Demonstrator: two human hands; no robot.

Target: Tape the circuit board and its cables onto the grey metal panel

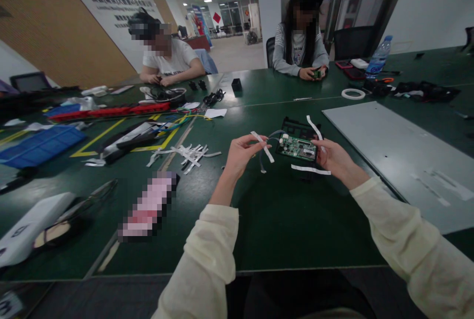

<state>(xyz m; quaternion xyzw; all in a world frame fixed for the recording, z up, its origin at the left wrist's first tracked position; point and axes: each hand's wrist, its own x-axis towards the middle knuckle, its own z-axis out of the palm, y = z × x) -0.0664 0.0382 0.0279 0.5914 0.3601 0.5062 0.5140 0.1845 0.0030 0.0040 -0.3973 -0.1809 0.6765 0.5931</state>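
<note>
Between thumb and fingers, my left hand [242, 153] pinches a short white strip [267, 153], which looks like tape. My right hand [335, 156] grips the right edge of a black plastic housing [291, 126] with a green circuit board [296, 146] in it. One white strip [314, 128] rises beside my right fingers, and another strip [310, 169] sticks out along the housing's near side. Thin grey wires [276, 134] run from the board's left end toward my left hand; a small connector [263, 171] hangs below that hand. My right fingertips partly cover the board's right end.
A pile of white strips [192, 156] lies left of my hands, near a pixelated pink object [150, 205]. A grey panel [400, 146] lies at right, with a tape roll [353, 94] beyond. A blue tray [40, 143] stands left. Two people sit across the table [281, 230].
</note>
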